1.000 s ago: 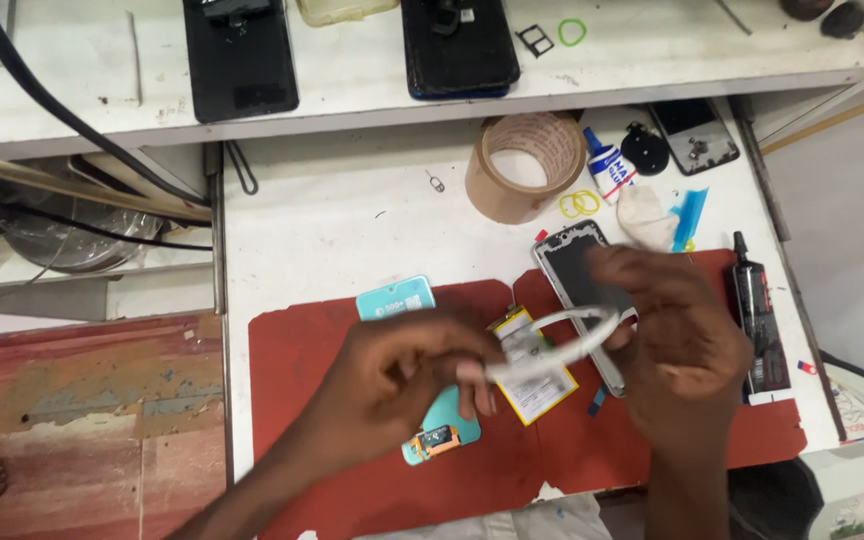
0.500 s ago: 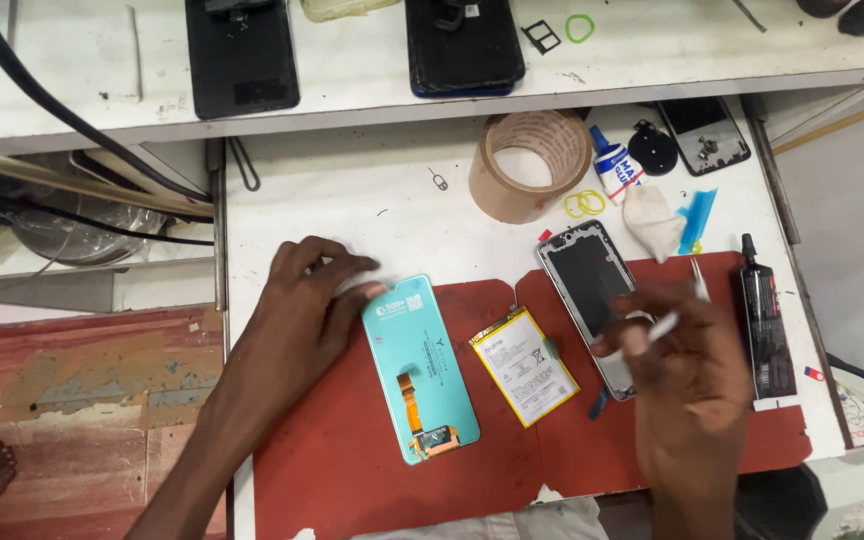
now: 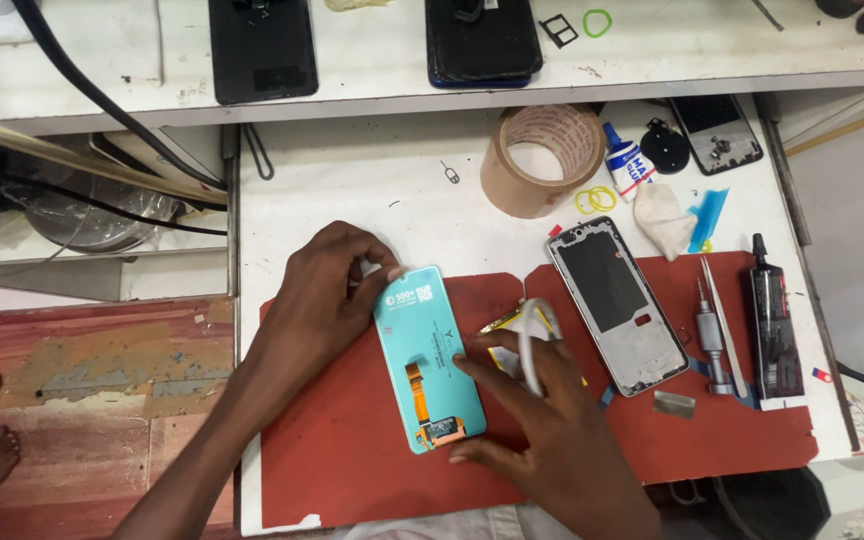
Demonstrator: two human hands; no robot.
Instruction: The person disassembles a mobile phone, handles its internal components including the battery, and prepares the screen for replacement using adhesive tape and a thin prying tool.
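Observation:
A teal phone screen panel (image 3: 427, 350) with an orange flex cable lies face down on the red mat (image 3: 352, 470). My left hand (image 3: 327, 290) pinches the panel's top left corner. My right hand (image 3: 542, 420) rests beside the panel's right edge, with its thumb and a finger touching that edge. It holds a white bent strip (image 3: 530, 345) between its fingers. Under the right hand a yellow battery (image 3: 505, 325) is partly hidden. An empty phone frame (image 3: 617, 300) lies to the right on the mat.
A brown tape roll (image 3: 542, 160), small glue bottle (image 3: 627, 165), yellow rubber bands (image 3: 595, 200) and white cloth (image 3: 662, 215) sit behind the mat. A screwdriver (image 3: 709, 340), tweezers (image 3: 724, 320) and black glue tube (image 3: 777, 320) lie at right. Two dark phones (image 3: 262, 45) (image 3: 482, 40) lie on the shelf.
Both hands first held the white strip together. The left hand let go and now grips the panel's top corner. The right hand carried the strip left from the phone frame to the panel's edge.

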